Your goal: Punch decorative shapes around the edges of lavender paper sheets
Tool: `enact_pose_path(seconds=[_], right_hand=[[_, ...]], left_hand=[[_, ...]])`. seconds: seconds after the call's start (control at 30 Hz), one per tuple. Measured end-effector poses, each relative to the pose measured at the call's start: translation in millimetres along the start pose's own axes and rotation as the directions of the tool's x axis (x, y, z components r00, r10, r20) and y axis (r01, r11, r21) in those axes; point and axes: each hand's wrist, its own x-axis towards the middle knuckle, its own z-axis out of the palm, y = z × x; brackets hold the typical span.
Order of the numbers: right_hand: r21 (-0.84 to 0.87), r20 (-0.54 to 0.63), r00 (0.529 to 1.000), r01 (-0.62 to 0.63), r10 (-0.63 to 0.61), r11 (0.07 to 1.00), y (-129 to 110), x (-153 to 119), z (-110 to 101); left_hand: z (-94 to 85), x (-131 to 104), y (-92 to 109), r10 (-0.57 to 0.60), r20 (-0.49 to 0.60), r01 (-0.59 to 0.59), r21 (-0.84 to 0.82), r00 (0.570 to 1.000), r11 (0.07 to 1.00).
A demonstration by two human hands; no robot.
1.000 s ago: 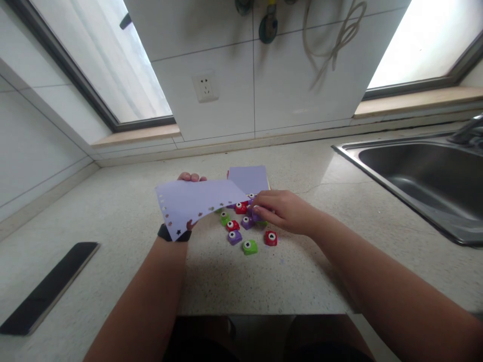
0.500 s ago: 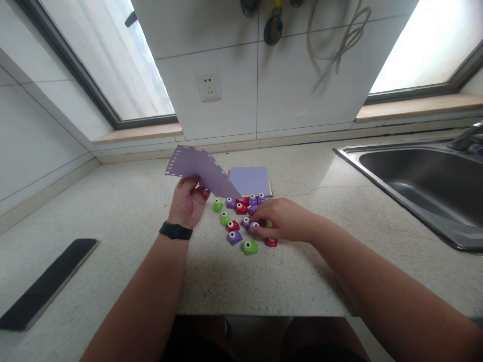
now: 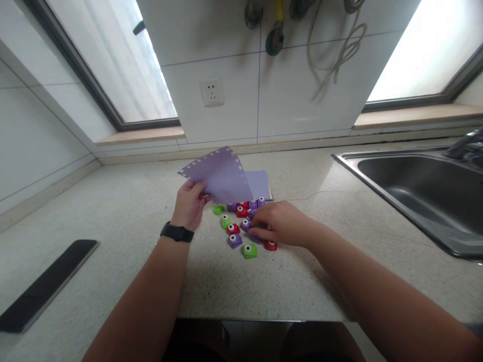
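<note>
Head camera view gives me the speckled surface (image 3: 222, 296), with both hands over its middle. My left hand (image 3: 189, 206) has its thumb and fingers closed on the purple sheet (image 3: 221, 178), which I have raised and tilted above the surface; rows of small cut-outs run along two of its edges. A black watch (image 3: 177, 232) is on that wrist.

I have the right hand (image 3: 281, 223) low over the cluster of small punches, fingers curled by a purple punch (image 3: 245, 224). The hand hides what lies under it, so I cannot tell whether its fingertips are together or clamped on anything.

Around it I see more punches in red, green and purple: a green punch (image 3: 249, 251) sits nearest to me, with a red punch (image 3: 270, 245) to its right, just below the right hand. Behind the cluster lies a paper stack (image 3: 259, 185), partly covered from my view by the raised sheet. Well apart on the left is a dark flat device (image 3: 47, 284), and on the right a steel sink (image 3: 426, 186).
</note>
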Motion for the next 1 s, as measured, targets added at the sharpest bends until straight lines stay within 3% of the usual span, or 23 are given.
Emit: enact_pose_path(seconds=[0.2, 0.47, 0.6, 0.73, 1.0], right_hand=[[0.040, -0.149, 0.985, 0.096, -0.089, 0.995, -6, 5, 10], [-0.056, -0.132, 0.943, 0.301, -0.306, 0.952, -12, 17, 20], [-0.115, -0.051, 0.949, 0.303, -0.310, 0.946, -14, 20, 20], [-0.115, -0.048, 0.950, 0.300, -0.307, 0.947, -13, 21, 21], [0.031, -0.057, 0.966, 0.256, -0.254, 0.966, -14, 17, 16]], left_hand=[[1.8, -2, -2, 0.070, -0.033, -0.068, 0.074, 0.997, 0.995], [4.9, -5, -3, 0.106, -0.021, -0.103, 0.119, 0.994, 0.988], [5.6, -4, -5, 0.092, -0.020, -0.089, 0.133, 0.996, 0.987], [4.8, -3, -6, 0.096, -0.021, -0.093, 0.122, 0.995, 0.988], [3.7, -2, -7, 0.049, -0.020, -0.047, 0.068, 0.999, 0.997]])
